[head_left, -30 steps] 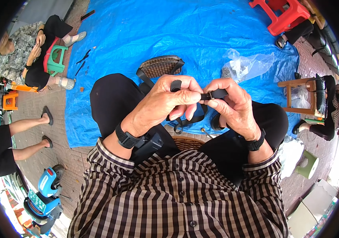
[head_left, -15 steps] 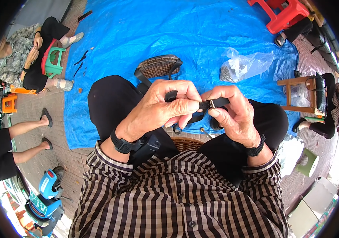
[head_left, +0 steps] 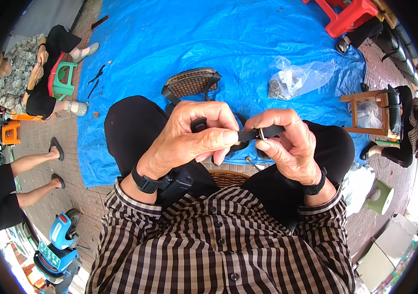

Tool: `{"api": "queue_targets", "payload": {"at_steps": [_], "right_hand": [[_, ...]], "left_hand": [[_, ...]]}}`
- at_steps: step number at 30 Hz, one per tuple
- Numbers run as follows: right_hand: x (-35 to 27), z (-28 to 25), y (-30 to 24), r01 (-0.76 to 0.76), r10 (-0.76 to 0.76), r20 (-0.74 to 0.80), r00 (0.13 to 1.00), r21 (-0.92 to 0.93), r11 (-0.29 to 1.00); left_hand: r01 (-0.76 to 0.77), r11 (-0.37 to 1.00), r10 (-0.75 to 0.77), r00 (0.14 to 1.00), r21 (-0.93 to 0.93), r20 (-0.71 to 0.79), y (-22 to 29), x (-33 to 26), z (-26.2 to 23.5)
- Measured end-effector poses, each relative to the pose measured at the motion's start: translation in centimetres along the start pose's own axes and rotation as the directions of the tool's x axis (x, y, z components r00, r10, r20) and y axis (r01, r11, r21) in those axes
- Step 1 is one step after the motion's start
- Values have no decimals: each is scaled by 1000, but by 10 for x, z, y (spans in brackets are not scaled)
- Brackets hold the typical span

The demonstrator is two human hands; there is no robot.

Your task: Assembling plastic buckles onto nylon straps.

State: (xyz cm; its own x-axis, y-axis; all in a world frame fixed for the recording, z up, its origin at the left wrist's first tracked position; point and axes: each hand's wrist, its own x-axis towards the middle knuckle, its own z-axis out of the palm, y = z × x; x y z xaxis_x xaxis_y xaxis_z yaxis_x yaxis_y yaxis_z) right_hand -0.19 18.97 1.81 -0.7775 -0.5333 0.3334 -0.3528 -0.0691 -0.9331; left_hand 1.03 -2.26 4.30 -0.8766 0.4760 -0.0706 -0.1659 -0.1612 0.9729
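Free blue tarp (head_left: 244, 73) between obstacles: brown bag (head_left: 192, 82), plastic bag (head_left: 307, 78)

Red plastic stool (head_left: 348, 23), upper right; green plastic stool (head_left: 62, 88), upper left; blue motor scooter (head_left: 58, 233), lower left.

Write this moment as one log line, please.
left hand: pinching black strap | right hand: holding it near buckle | patterned bag: on blue tarp

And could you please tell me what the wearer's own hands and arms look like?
Both the left hand and right hand are ungloved. The left sleeve and right sleeve are checked, dark and pale beige. Black bands circle both wrists; a dark boxy unit shows beside the left one.
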Motion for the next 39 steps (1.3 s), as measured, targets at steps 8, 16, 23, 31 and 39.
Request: {"api": "queue_targets", "payload": {"at_steps": [8,16,23,31,39], "right_hand": [[1,0,-1,69,-65,33,997,-129,989],[7,2,-1,164,-145,88,986,-279,946],[6,-3,-6,79,-46,115,992,-298,951],[1,0,-7,-7,10,80,997,-34,999],[-1,0,-4,8,-7,75,997,-6,1000]], "left_hand": [[17,1000,-16,998,13,-61,-4,3,3],[85,984,-81,996,154,-33,0,7,9],[146,987,-147,989,62,25,1,4,4],[113,985,-114,993,-126,2,-4,-5,8],[66,997,-67,998,-50,-18,1,-4,11]]}}
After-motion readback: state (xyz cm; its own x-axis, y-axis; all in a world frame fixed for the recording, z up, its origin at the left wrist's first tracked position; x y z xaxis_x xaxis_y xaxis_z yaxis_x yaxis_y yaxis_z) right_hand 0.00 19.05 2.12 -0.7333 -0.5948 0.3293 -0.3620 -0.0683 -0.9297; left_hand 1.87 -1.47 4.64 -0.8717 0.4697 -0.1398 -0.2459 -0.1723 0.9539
